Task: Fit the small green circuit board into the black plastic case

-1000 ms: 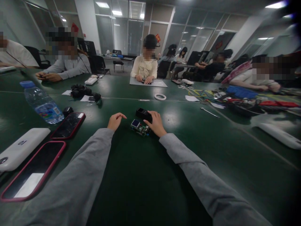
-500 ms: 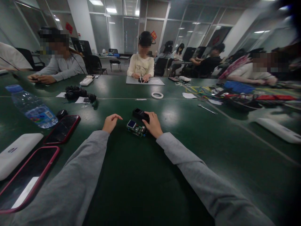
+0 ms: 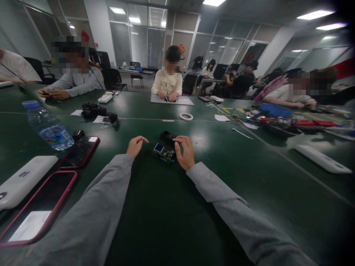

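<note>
Head view is showing the right hand [image 3: 185, 153] pinching the black box [image 3: 168, 137] at its eleven o'clock, steadying it; the circuit board [image 3: 164, 153] is lying just left, the left hand [image 3: 135, 145] resting loosely curled, empty, nearby.

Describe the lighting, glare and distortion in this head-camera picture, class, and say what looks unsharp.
Head view: ceiling panels light the room; a pale glare patch lies on the green table beside the right hand; straight lines bow toward the edges and the corners darken; the circuit board is fairly sharp, while the distant people look soft.
</note>
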`<move>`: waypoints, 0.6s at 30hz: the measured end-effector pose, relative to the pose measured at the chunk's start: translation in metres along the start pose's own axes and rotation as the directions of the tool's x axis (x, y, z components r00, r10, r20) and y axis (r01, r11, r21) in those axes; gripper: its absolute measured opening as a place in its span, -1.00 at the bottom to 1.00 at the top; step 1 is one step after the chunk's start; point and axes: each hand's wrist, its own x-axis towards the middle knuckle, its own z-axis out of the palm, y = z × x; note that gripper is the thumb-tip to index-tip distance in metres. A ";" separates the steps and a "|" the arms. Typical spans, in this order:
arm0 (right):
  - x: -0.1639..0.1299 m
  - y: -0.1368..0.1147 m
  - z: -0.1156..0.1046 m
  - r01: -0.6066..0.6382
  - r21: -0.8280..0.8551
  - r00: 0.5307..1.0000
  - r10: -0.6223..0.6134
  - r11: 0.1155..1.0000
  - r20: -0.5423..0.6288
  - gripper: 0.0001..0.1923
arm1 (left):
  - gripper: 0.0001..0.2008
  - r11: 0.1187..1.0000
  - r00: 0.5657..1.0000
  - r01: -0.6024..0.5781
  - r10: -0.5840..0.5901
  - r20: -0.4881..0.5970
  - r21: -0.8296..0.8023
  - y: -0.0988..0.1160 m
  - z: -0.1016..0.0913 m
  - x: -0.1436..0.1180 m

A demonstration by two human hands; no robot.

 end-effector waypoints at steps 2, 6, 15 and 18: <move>-0.008 -0.014 -0.001 0.068 -0.011 0.990 -0.066 0.998 0.124 -0.64 | -0.75 1.000 1.000 -0.004 0.004 -0.005 -0.003 0.001 0.000 0.000; -0.016 -0.027 0.007 0.119 -0.086 0.933 -0.081 0.989 0.352 -0.43 | -0.74 1.000 1.000 -0.001 0.001 -0.005 0.002 -0.003 -0.001 0.000; -0.098 0.049 -0.123 -0.124 -0.254 0.975 0.165 0.959 0.150 -0.42 | -0.73 0.999 1.000 -0.026 0.026 0.006 0.020 -0.016 -0.001 0.004; -0.126 0.089 -0.202 -0.330 -0.391 0.940 0.259 0.859 -0.223 -0.35 | -0.73 1.000 1.000 -0.012 0.012 -0.003 0.008 -0.017 -0.001 0.005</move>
